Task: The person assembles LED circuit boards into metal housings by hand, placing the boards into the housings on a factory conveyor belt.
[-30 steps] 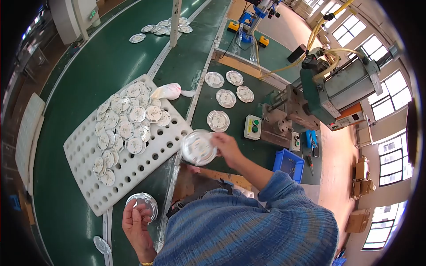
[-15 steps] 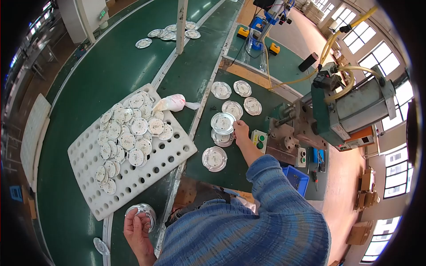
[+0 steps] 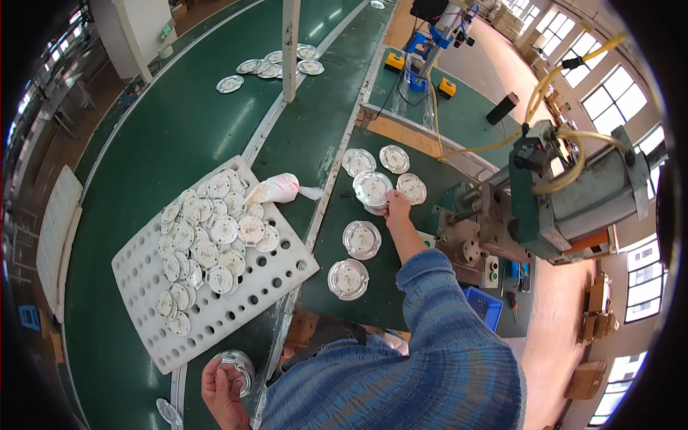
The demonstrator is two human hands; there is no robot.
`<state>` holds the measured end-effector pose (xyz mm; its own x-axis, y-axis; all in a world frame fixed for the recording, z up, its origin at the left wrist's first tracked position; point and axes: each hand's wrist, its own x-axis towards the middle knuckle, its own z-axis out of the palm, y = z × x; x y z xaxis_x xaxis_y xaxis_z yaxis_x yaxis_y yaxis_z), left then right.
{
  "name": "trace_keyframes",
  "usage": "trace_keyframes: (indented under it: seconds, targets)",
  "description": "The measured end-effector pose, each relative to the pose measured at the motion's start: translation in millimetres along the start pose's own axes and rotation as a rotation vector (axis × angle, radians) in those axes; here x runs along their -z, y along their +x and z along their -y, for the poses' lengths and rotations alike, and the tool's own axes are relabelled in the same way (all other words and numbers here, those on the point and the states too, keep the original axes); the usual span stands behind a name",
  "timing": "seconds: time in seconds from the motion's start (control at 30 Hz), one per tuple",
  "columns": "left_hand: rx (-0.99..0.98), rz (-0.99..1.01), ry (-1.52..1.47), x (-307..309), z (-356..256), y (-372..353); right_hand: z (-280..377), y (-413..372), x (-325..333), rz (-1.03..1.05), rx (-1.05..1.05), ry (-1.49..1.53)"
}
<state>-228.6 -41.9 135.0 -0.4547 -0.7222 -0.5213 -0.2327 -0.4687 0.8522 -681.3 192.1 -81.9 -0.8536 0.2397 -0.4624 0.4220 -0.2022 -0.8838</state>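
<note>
My right hand [image 3: 398, 207] pinches the right edge of a shiny round metal housing [image 3: 372, 188] with a pale disc inside. This housing overlaps another one on the green bench, which is mostly hidden beneath it. Nearer me lie two more housings, an upper one [image 3: 361, 239] and a lower one [image 3: 348, 279]; others lie beyond my hand, such as the one at the far left [image 3: 359, 163]. Low at the left, my left hand [image 3: 223, 390] is closed on the rim of shiny round metal housings [image 3: 242, 368], apparently stacked; its fingertips are partly hidden.
A white perforated board [image 3: 240, 309] carries a heap of pale round discs [image 3: 206, 254] and a plastic bag [image 3: 282, 188]. A press machine [image 3: 473, 229] stands to the right, near a blue bin [image 3: 484, 308]. A post [image 3: 289, 50] rises at the back.
My right hand has moved away from me with its housing, from above the middle housing to above one farther back. The left hand keeps its grip. The view has shifted slightly.
</note>
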Motion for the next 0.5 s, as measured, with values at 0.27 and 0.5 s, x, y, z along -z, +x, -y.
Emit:
trace_keyframes:
  seconds: [0.27,0.5]
  targets:
    - [0.064,-0.047,0.061,-33.0,-14.2,-0.2,45.2,76.3,-63.3,-0.008,0.050,0.083]
    - [0.103,-0.196,-0.070,-52.9,-1.0,8.3,36.9,104.5,-120.8,0.291,0.016,-0.036]
